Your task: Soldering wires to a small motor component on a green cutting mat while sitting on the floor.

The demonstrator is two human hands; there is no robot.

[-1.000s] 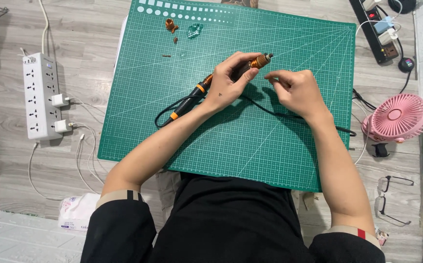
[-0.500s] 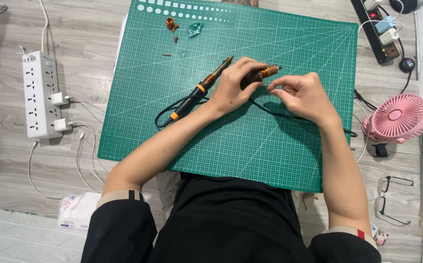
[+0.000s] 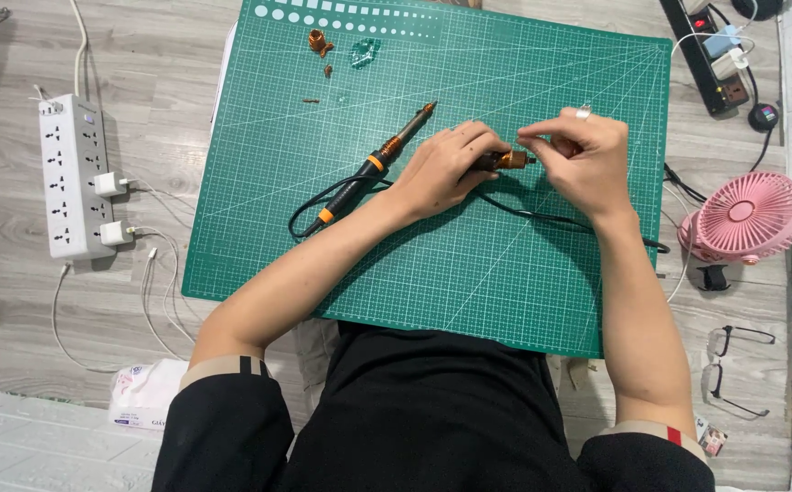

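The green cutting mat (image 3: pixel 432 237) covers most of the wooden floor. Near its centre, at about one o'clock, both hands meet over a small orange-and-black tool piece (image 3: pixel 504 160). The left hand (image 3: pixel 442 169) is closed around its dark body, and the right hand (image 3: pixel 578 159) pinches its copper-coloured tip. It seems a fitting step; next needs a steady, fine twist. A soldering iron (image 3: pixel 373 169) lies free at ten o'clock of the hands.
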